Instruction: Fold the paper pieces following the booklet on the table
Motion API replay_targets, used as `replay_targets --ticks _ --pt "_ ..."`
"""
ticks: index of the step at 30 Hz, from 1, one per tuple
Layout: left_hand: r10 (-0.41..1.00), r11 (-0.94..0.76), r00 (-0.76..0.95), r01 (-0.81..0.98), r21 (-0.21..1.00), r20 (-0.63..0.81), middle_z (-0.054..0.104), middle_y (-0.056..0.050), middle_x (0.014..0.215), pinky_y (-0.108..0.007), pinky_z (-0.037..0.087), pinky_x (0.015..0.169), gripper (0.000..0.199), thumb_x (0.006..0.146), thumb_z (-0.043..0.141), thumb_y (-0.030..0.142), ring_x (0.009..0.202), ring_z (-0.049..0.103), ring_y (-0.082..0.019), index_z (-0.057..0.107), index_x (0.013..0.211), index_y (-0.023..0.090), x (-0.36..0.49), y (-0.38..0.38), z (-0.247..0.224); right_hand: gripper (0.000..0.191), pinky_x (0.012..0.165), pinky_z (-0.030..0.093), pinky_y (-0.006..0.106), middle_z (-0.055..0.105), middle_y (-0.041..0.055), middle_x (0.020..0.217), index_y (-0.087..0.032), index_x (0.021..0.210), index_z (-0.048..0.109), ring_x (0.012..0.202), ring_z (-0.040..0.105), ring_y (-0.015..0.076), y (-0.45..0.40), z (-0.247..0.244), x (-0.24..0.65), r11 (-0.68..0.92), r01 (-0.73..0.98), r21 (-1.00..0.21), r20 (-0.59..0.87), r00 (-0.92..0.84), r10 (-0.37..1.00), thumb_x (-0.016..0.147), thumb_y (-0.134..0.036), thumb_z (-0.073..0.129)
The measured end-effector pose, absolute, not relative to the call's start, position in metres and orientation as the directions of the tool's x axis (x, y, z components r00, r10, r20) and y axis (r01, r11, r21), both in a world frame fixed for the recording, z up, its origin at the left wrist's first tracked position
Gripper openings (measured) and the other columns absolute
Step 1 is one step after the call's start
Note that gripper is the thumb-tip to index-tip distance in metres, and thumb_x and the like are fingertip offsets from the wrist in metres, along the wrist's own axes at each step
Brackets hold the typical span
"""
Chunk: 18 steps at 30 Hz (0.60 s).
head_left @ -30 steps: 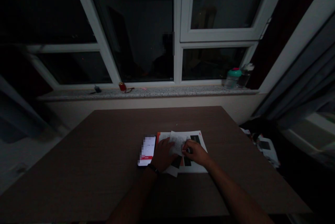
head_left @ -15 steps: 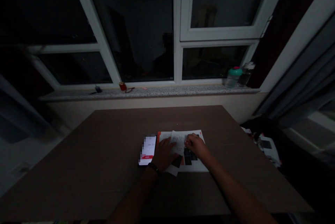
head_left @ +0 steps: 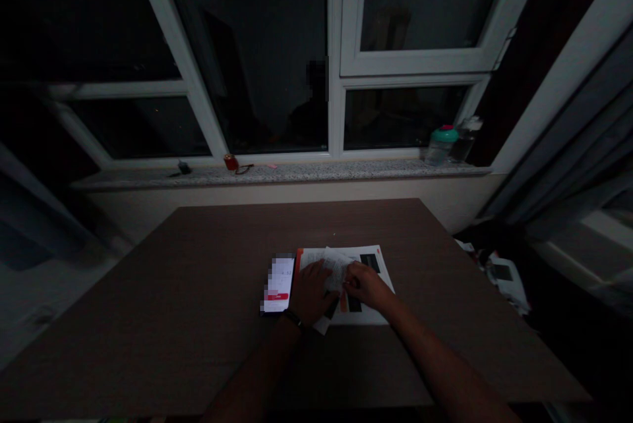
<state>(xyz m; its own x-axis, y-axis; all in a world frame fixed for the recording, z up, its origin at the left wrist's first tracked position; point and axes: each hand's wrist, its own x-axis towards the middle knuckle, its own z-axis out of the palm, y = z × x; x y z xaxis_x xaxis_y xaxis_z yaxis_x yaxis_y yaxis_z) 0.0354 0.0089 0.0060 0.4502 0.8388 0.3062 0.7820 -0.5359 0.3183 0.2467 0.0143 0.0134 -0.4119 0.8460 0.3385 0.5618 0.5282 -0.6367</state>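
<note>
A small printed sheet of paper (head_left: 336, 266) lies slanted on top of a larger printed booklet (head_left: 378, 314) on the table. My left hand (head_left: 311, 288) rests on the sheet with fingers spread, and a dark band circles its wrist. At the sheet's right edge, my right hand (head_left: 366, 286) is closed, thumb and fingers pinched on the paper. Part of the sheet is hidden under both hands. Just left of my left hand lies a phone (head_left: 279, 281) with a lit screen, partly blurred out.
The brown table (head_left: 198, 291) reaches to the wall under the window. Along the stone windowsill (head_left: 306, 174) stand a small red jar (head_left: 230, 162), a dark small bottle (head_left: 184, 167) and a teal-lidded bottle (head_left: 442, 145). A white device (head_left: 507, 278) sits beyond the table's right edge.
My right hand has moved a little toward me and to the left along the sheet's edge, uncovering the booklet's upper right part. My left hand stays nearly in place.
</note>
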Motion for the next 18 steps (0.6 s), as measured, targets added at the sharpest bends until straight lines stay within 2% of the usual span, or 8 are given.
replay_targets --ticks 6,15,18 --pt "0.816 -0.573 0.499 0.763 0.299 0.291 0.042 -0.007 0.144 -0.050 0.032 0.108 0.050 0.082 0.068 0.036 0.131 0.038 -0.031 0.053 0.130 0.030 0.032 0.010 0.006 0.018 0.062 0.036 0.022 0.049 -0.0013 0.074 -0.020 0.070 0.049 0.068 0.049 0.0141 0.029 0.007 0.251 0.473 0.616 -0.630 0.384 -0.281 0.879 0.075 -0.005 0.057" --pt "0.803 -0.593 0.526 0.751 0.292 0.280 0.043 -0.007 0.144 -0.050 0.032 0.110 0.043 0.086 0.064 0.037 0.132 0.038 -0.030 0.056 0.128 0.029 0.033 0.008 0.011 0.017 0.063 0.037 0.022 0.049 -0.0022 0.074 -0.021 0.073 0.051 0.071 0.051 0.0140 0.012 0.013 0.247 0.531 0.546 -0.647 0.339 -0.418 0.843 0.073 -0.006 0.061" --pt "0.809 -0.586 0.527 0.755 0.294 0.258 0.043 -0.008 0.144 -0.051 0.032 0.109 0.045 0.085 0.065 0.040 0.132 0.038 -0.031 0.057 0.128 0.028 0.034 0.007 0.012 0.017 0.062 0.036 0.022 0.049 -0.0017 0.073 -0.020 0.071 0.050 0.070 0.051 0.0141 0.018 0.012 0.247 0.511 0.582 -0.633 0.346 -0.378 0.859 0.075 -0.006 0.058"
